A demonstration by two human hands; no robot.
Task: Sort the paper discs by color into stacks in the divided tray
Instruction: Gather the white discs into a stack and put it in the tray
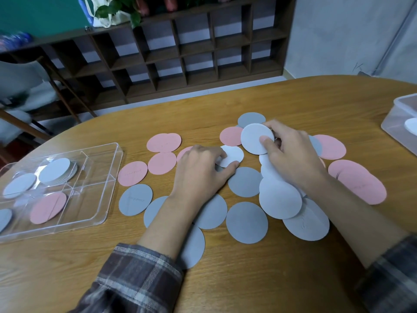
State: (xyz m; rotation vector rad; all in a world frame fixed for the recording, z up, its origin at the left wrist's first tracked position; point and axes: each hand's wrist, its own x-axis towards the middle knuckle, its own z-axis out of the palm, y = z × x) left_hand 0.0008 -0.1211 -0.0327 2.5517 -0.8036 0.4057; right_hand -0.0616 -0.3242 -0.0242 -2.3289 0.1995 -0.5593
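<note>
A cubby shelf (198,48) (dark wood) stands behind the table (293,98).

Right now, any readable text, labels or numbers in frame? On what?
No text is legible.
Pink disc by the tray: faint handwritten line, too blurred to read.
Grey disc next to it: faint handwriting, unreadable.
Far-right pink disc: faint marks, unreadable.
White disc in the left hand, pale disc in the right hand: no marks seen.
</note>
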